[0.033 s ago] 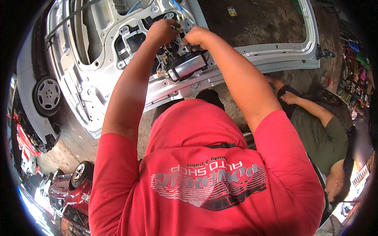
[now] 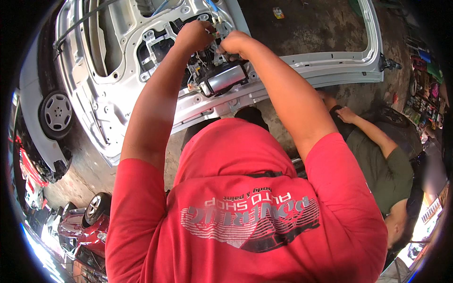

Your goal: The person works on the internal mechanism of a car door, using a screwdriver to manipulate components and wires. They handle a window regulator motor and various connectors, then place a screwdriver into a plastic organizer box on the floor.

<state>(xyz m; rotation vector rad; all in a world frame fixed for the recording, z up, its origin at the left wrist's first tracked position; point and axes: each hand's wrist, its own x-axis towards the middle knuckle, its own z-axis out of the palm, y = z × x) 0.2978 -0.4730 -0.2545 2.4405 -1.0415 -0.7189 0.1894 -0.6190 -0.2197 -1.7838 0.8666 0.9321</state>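
A silver car door [image 2: 203, 113] lies flat before me with its inner side up. Both hands are at a mechanism of metal parts and wires [image 2: 204, 63] set in the door. My left hand [image 2: 194, 36] is closed, its fingertips bent in at the mechanism's far part. Close beside it on the right, my right hand [image 2: 236, 44] has its fingers curled against the same spot. What they pinch is too small and partly covered to name. Nearer to me sits a shiny silver door handle housing [image 2: 226, 80]. Blue-sleeved cables [image 2: 211, 5] run out beyond the hands.
The door's window frame [image 2: 325, 59] stretches to the right over a stained floor. At the right, a person in a dark green shirt [image 2: 377, 160] is close to my elbow. A light-coloured car with a wheel [image 2: 57, 113] stands left; a red car [image 2: 85, 231] is lower left.
My hands have hardly moved at the mechanism. The person at the right has shifted slightly, with the torso and head a little to the left.
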